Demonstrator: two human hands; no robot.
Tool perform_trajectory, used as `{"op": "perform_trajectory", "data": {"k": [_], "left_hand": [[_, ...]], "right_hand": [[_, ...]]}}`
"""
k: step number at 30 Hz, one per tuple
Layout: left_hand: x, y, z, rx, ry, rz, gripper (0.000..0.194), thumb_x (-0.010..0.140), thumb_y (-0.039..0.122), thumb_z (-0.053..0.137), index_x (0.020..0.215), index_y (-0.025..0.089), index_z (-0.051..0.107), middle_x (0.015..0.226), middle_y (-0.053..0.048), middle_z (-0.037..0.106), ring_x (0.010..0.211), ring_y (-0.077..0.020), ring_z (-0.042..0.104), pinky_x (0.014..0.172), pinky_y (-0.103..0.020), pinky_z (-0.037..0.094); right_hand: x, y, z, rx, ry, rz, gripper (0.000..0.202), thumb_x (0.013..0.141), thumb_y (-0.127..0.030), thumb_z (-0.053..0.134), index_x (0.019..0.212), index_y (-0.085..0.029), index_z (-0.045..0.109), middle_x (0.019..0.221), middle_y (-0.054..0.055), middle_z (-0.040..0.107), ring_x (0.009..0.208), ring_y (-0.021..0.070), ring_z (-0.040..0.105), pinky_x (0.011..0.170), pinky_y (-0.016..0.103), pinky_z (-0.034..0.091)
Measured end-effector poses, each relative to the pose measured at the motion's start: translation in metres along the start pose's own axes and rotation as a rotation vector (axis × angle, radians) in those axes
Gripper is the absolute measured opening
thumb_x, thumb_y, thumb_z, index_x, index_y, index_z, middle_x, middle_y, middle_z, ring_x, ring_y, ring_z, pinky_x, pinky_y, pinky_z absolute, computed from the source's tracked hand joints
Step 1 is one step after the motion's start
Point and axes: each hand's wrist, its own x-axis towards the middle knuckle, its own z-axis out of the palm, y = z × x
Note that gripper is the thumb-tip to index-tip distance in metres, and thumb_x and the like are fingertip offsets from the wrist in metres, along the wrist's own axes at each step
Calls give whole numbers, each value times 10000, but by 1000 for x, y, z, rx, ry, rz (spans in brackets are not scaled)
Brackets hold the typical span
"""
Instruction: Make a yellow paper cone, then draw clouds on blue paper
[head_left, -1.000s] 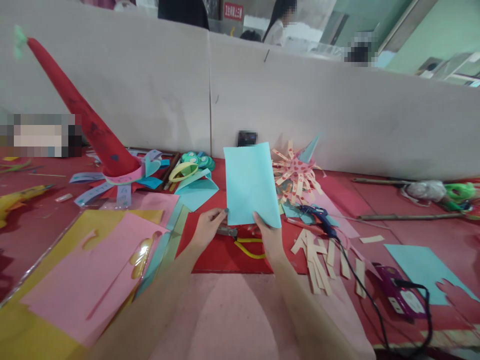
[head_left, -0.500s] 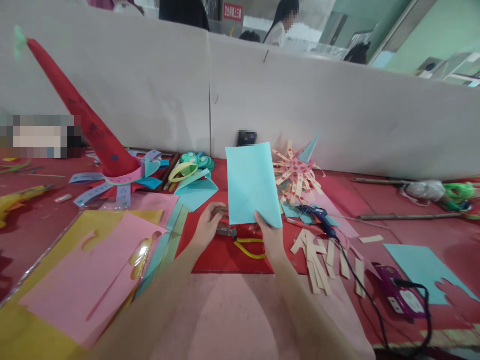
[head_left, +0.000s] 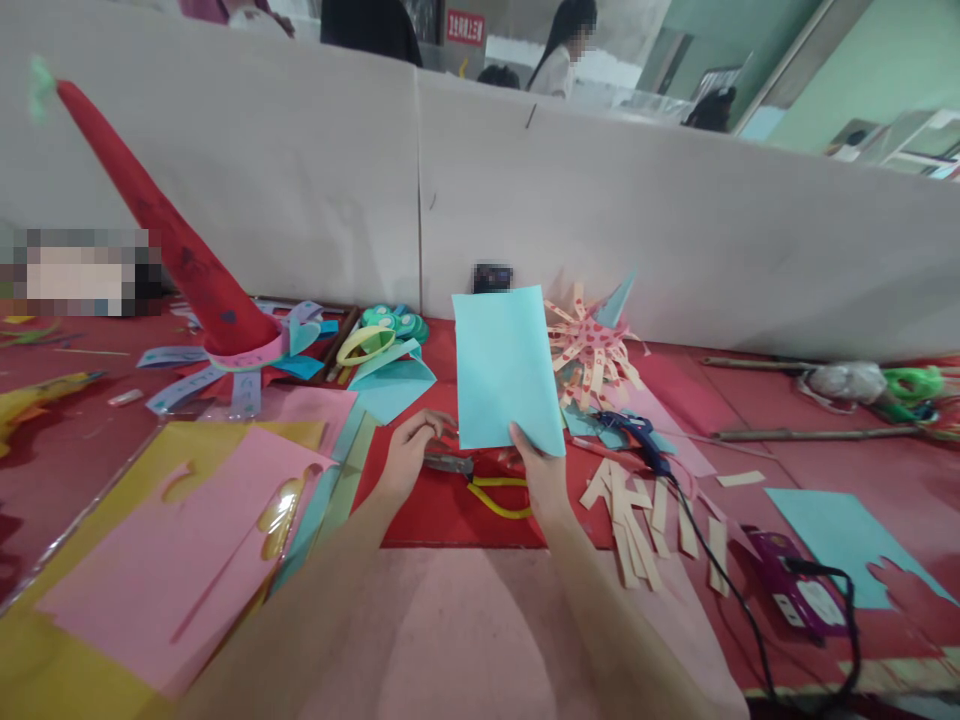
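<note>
A sheet of light blue paper (head_left: pixel 502 370) is held up before me, its lower right corner gripped by my right hand (head_left: pixel 536 465), with the thumb on the near face. Just left of the paper's lower left edge is my left hand (head_left: pixel 411 450), fingers loosely bent and apart from the sheet; I see nothing held in it. Below the paper, pliers with yellow handles (head_left: pixel 499 512) lie on red sheets (head_left: pixel 435 525), partly hidden by my right hand.
Pink sheets (head_left: pixel 165 560) and a red cone hat (head_left: pixel 202 270) are on the left. To the right lie wooden strips (head_left: pixel 634 540), a blue glue gun (head_left: pixel 641 435) with its cord, a purple box (head_left: pixel 799 585) and sticks (head_left: pixel 817 434). A pale partition (head_left: pixel 637 210) stands behind.
My left hand has shifted slightly left and down, away from the paper's edge. The paper and my right hand stay almost still.
</note>
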Motion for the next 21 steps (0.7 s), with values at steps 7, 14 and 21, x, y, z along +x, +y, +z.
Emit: {"op": "perform_trajectory", "data": {"k": [7, 14, 21], "left_hand": [[3, -5, -5, -91, -100, 37, 83, 576, 164, 363, 496, 188, 364, 637, -18, 565, 607, -144, 514, 563, -250, 393], [2, -3, -7, -82, -170, 28, 125, 589, 177, 355, 474, 189, 308, 527, 6, 435, 482, -111, 375, 467, -235, 280], [0, -2, -7, -97, -206, -3, 101, 608, 196, 363, 513, 190, 328, 553, 9, 421, 499, -115, 384, 468, -232, 296]], "right_hand": [[0, 0, 1, -13, 50, -13, 295, 593, -405, 684, 707, -144, 606, 457, -14, 571, 413, 133, 518, 474, 259, 443], [-4, -5, 4, -28, 72, -20, 396, 585, -394, 684, 878, -146, 586, 476, -21, 572, 425, 143, 512, 487, 275, 442], [-5, -6, 4, -31, 84, -20, 423, 587, -399, 682, 898, -130, 585, 506, -7, 581, 457, 148, 527, 478, 266, 426]]}}
